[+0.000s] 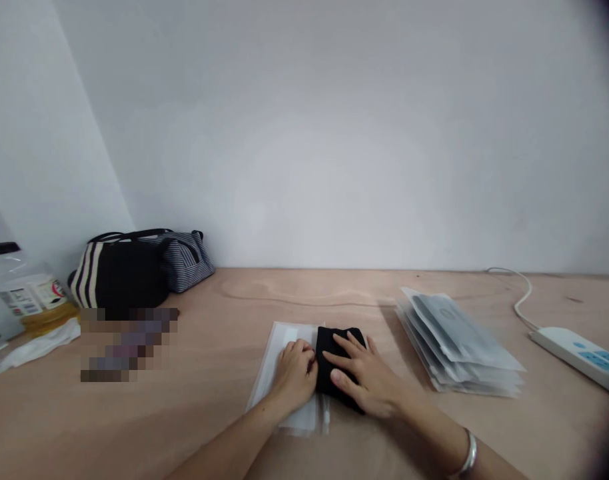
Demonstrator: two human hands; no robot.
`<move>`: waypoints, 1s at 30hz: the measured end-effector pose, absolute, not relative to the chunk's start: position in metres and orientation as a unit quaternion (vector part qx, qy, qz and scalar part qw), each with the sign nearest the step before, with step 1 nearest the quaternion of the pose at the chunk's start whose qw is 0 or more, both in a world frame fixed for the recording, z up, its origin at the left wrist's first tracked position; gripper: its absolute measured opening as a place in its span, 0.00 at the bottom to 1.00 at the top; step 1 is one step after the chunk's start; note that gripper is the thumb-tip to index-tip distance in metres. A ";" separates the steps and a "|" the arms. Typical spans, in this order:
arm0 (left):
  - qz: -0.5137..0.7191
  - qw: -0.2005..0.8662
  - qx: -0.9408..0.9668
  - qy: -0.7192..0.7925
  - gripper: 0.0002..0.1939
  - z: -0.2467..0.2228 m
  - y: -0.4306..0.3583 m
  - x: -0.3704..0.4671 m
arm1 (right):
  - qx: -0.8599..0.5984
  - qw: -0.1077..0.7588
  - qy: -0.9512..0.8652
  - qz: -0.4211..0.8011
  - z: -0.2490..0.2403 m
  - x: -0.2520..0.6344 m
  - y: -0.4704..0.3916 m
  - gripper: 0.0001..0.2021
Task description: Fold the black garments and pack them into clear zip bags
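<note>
The black folded cloth [326,373] lies on the worktop [209,353], between the two hands and mainly under the right one. At the far left there stands a bottle [27,300] with a dark cap, with a white tissue [39,347] in front of it. Next come a black bag [132,273] with pale stripes and, just behind it, a finely striped pouch [189,263]. Further right, a clear sleeve [304,417] lies flat, and the left grip [295,373] rests upon it. Its fingers are curled, with the tips close to the left edge of the cloth; I cannot tell whether they pinch anything. The cloth overlaps the right edge of the sleeve, but which is uppermost there is not clear. The right grip [364,373] is spread wide, its fingers laid across the cloth from the right side, not closed around it. Well to its right are a stack of clear sleeves [459,340] and a white power strip [579,357].
</note>
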State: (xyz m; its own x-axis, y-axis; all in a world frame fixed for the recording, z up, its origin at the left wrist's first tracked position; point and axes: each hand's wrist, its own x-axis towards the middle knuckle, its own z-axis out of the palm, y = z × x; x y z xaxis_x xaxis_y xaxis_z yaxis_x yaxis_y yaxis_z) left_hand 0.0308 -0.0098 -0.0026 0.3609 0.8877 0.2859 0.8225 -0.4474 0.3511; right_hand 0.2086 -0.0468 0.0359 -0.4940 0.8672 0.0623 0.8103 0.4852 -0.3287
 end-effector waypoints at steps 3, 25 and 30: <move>0.229 0.072 0.820 0.520 0.10 -0.004 -0.010 0.031 | -0.451 0.117 -0.875 0.130 0.041 0.215 -0.033 0.24; 0.190 0.076 0.917 0.342 0.10 0.040 -0.014 0.017 | -0.421 0.276 -0.843 0.188 0.029 0.189 -0.032 0.16; 0.134 0.017 0.952 0.276 0.09 0.060 -0.017 0.009 | -0.415 0.222 -0.877 0.094 0.041 0.228 -0.047 0.26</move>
State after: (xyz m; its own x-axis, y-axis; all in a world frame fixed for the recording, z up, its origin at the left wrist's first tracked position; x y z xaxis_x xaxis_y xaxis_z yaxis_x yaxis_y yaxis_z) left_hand 0.0091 -0.0175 0.0599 0.8121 0.5297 0.2450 0.5207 -0.8472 0.1055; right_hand 0.2276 -0.0466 0.0406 -0.5572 0.7695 0.3120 0.6863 0.6383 -0.3487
